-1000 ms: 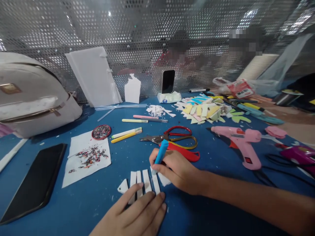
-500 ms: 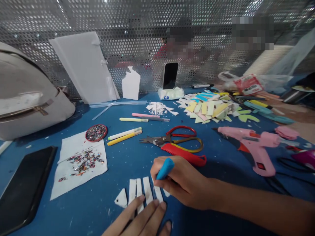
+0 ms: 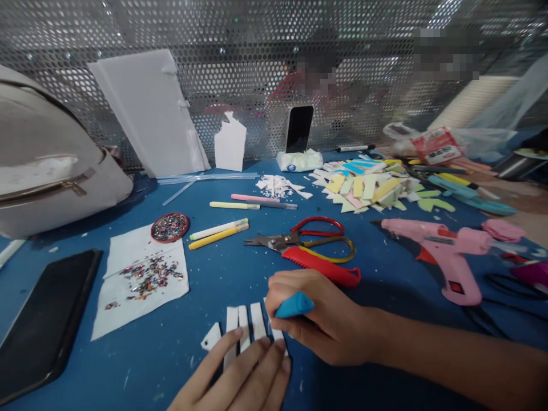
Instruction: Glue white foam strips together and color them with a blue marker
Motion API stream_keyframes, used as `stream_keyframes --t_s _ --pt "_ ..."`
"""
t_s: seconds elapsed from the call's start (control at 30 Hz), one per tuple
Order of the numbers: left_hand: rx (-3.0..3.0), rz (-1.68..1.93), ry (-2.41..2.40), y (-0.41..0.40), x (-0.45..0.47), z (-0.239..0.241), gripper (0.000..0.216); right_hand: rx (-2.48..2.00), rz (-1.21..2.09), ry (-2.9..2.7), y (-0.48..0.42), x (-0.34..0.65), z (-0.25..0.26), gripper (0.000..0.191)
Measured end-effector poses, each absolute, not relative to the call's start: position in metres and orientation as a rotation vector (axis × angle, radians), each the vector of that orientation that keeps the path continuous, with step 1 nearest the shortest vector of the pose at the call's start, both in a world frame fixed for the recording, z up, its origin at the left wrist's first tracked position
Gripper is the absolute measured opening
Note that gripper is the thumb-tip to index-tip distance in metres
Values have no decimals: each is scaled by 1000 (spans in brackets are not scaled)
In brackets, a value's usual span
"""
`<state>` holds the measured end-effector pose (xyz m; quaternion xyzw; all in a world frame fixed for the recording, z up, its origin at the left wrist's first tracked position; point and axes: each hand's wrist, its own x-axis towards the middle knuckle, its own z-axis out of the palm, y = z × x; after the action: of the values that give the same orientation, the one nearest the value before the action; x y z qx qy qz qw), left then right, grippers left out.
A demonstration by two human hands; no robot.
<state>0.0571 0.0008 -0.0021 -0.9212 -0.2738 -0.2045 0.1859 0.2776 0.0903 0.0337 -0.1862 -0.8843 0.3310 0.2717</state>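
Observation:
My left hand [image 3: 240,374] lies with its fingers stretched over several white strips [image 3: 232,319], pressing them to the table. Close to those fingertips, my right hand [image 3: 319,319] is closed around a thick blue marker [image 3: 295,306]. Its blue end points up and to the right, while the tip is hidden by the fingers. Just left of the strips lies a small white triangular piece [image 3: 211,338] with a dark dot. Beyond my right hand are red-handled scissors [image 3: 280,242] and a red cutter [image 3: 321,265].
A pink glue gun [image 3: 449,251] lies at right, behind my forearm. At left are a black phone [image 3: 49,319] and a paper sheet [image 3: 107,319] with glitter bits. Slim markers [image 3: 218,236] and a heap of cut strips [image 3: 363,188] are farther back on the blue table [image 3: 162,365].
The blue marker has tilted lower, its upper end swinging to the right. My left fingers have shifted slightly up over the strips. The whole view has moved a little.

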Motion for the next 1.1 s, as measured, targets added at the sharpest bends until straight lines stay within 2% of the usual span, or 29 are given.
stream_keyframes --t_s 0.27,0.67,1.1 --pt "-2611 -599 -814 2 59 3 37 -480 887 -2385 91 277 33 28" --pt "-2599 -667 -877 -2 64 -1 36 -471 826 -2343 90 277 33 38" --pt "-2601 -678 -887 -2 64 -1 35 -510 828 -2373 90 278 31 28"
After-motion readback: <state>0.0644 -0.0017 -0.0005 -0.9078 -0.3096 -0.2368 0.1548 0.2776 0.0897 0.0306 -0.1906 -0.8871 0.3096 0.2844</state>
